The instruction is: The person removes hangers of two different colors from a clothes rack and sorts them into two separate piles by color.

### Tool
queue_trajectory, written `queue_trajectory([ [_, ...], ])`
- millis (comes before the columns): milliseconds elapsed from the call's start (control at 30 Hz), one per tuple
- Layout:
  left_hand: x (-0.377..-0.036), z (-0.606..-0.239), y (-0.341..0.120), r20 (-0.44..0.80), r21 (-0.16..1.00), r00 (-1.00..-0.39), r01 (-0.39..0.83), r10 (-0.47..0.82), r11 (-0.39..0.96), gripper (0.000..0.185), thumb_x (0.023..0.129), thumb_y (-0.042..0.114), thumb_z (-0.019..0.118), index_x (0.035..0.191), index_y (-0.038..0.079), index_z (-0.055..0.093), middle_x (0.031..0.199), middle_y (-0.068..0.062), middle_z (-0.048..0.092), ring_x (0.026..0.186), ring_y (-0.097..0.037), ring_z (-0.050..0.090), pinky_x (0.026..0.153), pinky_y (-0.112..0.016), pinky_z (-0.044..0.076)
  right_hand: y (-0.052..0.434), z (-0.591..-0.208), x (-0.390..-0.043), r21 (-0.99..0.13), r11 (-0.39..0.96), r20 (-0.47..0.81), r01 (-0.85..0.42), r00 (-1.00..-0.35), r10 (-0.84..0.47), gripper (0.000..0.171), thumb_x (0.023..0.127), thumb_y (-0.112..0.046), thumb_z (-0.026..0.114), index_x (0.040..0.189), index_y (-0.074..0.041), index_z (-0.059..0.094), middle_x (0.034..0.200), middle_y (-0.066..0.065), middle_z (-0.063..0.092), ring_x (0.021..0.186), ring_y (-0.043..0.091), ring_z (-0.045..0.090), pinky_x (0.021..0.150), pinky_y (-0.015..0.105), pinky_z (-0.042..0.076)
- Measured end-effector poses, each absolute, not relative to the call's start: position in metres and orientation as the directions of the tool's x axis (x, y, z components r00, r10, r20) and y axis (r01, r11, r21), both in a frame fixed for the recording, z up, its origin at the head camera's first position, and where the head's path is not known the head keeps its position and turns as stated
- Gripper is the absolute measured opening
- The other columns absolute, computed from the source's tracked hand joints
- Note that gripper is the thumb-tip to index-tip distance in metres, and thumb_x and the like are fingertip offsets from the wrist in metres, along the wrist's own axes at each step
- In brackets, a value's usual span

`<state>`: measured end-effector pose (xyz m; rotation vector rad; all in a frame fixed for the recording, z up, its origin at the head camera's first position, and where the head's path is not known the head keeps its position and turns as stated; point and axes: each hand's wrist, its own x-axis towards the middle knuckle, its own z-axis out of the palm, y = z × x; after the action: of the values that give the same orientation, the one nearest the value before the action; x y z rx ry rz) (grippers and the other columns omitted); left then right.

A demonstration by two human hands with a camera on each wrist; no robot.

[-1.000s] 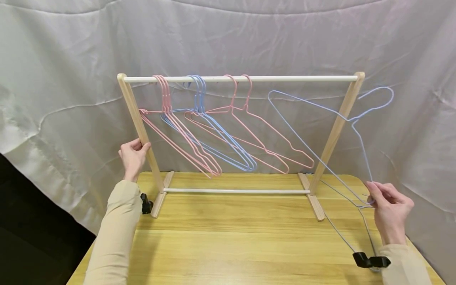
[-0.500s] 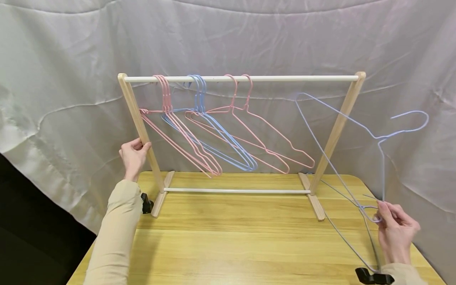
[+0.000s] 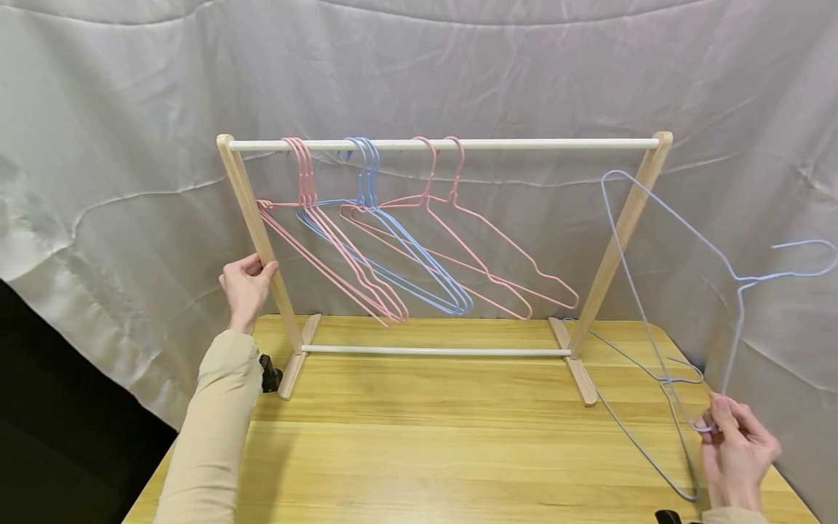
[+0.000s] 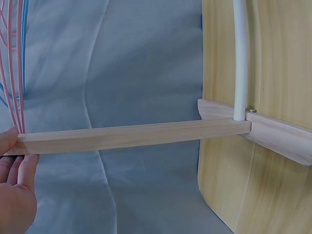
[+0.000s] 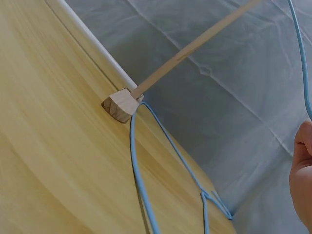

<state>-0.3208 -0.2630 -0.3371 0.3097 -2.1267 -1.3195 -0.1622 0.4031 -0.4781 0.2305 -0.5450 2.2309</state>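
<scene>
My left hand [image 3: 245,289] pinches the left wooden post [image 3: 252,211] of a small garment rack; in the left wrist view, thumb and fingers [image 4: 27,170] clasp that post from both sides. At the right, my right hand [image 3: 740,447] pinches one end of a blue wire hanger [image 3: 703,236], held up with its hook pointing right. Only part of that hand [image 5: 302,170] and the hanger's wire [image 5: 301,53] enter the right wrist view. A second blue hanger [image 3: 638,440] lies on the table below, near the rack's right foot [image 3: 579,371].
Pink hangers [image 3: 306,175] and blue hangers [image 3: 369,175] hang in groups from the white top rail [image 3: 543,144], with two more pink hangers [image 3: 457,175] spaced apart to their right. A grey curtain [image 3: 419,65] stands behind the wooden table [image 3: 419,451].
My right hand has moved down and to the right, carrying the blue hanger away from the rack's right post. The left hand and the hanging hangers have stayed put.
</scene>
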Motion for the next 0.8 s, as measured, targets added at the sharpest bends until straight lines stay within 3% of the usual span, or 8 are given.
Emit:
queue_trajectory([
  [100, -0.321, -0.337, -0.263, 0.371, 0.872, -0.788, 0.112, -0.491, 0.477, 0.032, 0.092, 0.018, 0.072, 0.120, 0.003, 0.073, 0.115, -0.018, 0.073, 0.069, 0.021, 0.049, 0.086, -0.011, 0.047, 0.405, -0.482, -0.161, -0.299, -0.579, 0.302, -0.758, -0.651, 0.696, 0.015, 0.088, 0.028, 0.048, 0.088, 0.031, 0.062, 0.067, 0.030, 0.065, 0.045, 0.027, 0.051, 0.037, 0.029, 0.043],
  [300, -0.321, -0.337, -0.263, 0.374, 0.870, -0.785, 0.110, -0.495, 0.481, 0.030, 0.092, 0.018, 0.072, 0.119, 0.004, 0.074, 0.113, -0.018, 0.074, 0.069, 0.021, 0.049, 0.091, -0.015, 0.048, 0.409, -0.488, -0.157, -0.289, -0.605, 0.203, -0.742, -0.665, 0.718, 0.013, 0.087, 0.027, 0.050, 0.089, 0.031, 0.062, 0.067, 0.031, 0.065, 0.044, 0.027, 0.049, 0.036, 0.030, 0.041],
  [567, -0.320, -0.336, -0.263, 0.367, 0.874, -0.787, 0.110, -0.496, 0.473, 0.031, 0.092, 0.019, 0.072, 0.120, 0.003, 0.074, 0.114, -0.019, 0.074, 0.068, 0.020, 0.050, 0.081, -0.009, 0.045, 0.418, -0.494, -0.150, -0.291, -0.660, 0.094, -0.693, -0.707, 0.701, 0.017, 0.088, 0.027, 0.049, 0.092, 0.027, 0.065, 0.074, 0.032, 0.069, 0.044, 0.028, 0.049, 0.035, 0.033, 0.040],
  [800, -0.320, -0.337, -0.263, 0.362, 0.878, -0.790, 0.111, -0.495, 0.465, 0.032, 0.092, 0.018, 0.072, 0.120, 0.002, 0.073, 0.115, -0.019, 0.073, 0.067, 0.021, 0.050, 0.077, -0.006, 0.042, 0.425, -0.499, -0.145, -0.342, -0.636, 0.018, -0.692, -0.681, 0.732, 0.015, 0.086, 0.027, 0.054, 0.090, 0.025, 0.068, 0.067, 0.029, 0.069, 0.038, 0.026, 0.049, 0.031, 0.030, 0.037],
])
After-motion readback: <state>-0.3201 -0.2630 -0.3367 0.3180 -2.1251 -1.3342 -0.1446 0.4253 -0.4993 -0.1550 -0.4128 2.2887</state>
